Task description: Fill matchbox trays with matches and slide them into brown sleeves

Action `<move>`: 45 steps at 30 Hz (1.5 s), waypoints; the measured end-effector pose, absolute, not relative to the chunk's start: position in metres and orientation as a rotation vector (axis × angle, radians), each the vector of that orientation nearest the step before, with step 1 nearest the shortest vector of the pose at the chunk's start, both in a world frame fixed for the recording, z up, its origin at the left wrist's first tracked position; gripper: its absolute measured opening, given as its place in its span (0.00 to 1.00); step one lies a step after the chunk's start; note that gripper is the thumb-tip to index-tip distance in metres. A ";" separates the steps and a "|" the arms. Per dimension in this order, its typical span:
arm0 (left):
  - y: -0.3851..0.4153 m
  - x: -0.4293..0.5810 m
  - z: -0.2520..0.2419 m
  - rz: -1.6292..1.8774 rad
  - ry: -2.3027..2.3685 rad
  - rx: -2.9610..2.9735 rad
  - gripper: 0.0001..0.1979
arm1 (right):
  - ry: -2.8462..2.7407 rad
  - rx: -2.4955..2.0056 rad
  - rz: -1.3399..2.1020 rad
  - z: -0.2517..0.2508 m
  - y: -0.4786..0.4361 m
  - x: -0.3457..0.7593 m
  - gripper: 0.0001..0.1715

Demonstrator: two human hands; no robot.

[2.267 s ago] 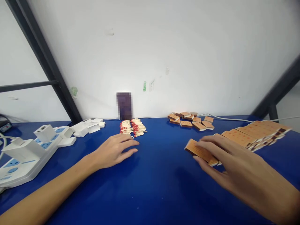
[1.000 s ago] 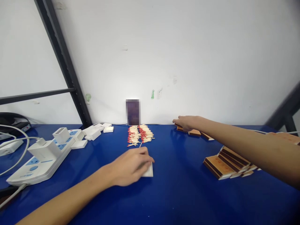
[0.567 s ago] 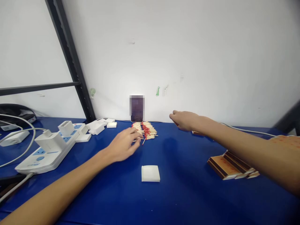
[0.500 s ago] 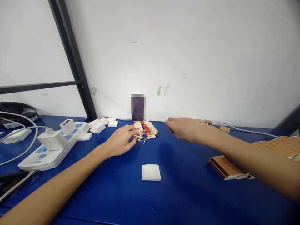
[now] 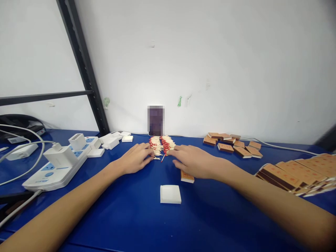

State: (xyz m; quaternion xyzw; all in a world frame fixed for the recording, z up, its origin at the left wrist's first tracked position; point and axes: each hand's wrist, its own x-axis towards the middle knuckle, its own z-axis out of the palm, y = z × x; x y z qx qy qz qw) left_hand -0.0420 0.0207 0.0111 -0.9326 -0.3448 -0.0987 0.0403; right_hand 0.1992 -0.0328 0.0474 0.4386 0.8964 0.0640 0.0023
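Two rows of red-tipped matches (image 5: 168,143) lie side by side at the back of the blue table. My left hand (image 5: 138,157) rests against the near left edge of the matches, fingers curved and thumb a little apart. From the other side, my right hand (image 5: 194,159) reaches in with its fingertips at the near right edge, thumb and forefinger spread. Partly covered by the right palm is an orange-brown matchbox (image 5: 187,177); whether the palm touches it is hidden. One loose match (image 5: 163,158) lies between the hands. Closer to me is a flat white square piece (image 5: 170,194).
Several matchboxes (image 5: 225,148) are scattered at the back right, before an overlapping row of orange-brown covers (image 5: 296,173). White pieces (image 5: 111,140) lie at the back left beside a power strip (image 5: 56,176) with chargers. A pixelated dark device (image 5: 156,120) leans on the wall.
My right hand has come left and down to the matches, and a matchbox now shows under its palm. The left hand has stayed almost in place.
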 end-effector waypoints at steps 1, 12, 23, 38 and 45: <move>0.021 -0.042 0.011 -0.305 -1.055 -2.864 0.09 | 2.809 1.334 0.234 0.047 -0.026 0.192 0.16; 0.017 -0.043 0.018 -0.341 -1.070 -2.853 0.06 | 2.888 1.173 0.341 0.027 -0.002 0.168 0.10; 0.017 -0.043 0.014 -0.343 -1.057 -2.884 0.08 | 3.532 1.224 -0.129 0.013 -0.085 0.193 0.11; -0.005 -0.027 0.024 -0.306 -0.945 -3.003 0.09 | 3.681 1.366 -0.105 -0.009 -0.090 0.212 0.11; -0.041 -0.006 0.035 -0.297 -0.810 -3.268 0.04 | 3.392 1.581 0.028 -0.008 -0.080 0.217 0.10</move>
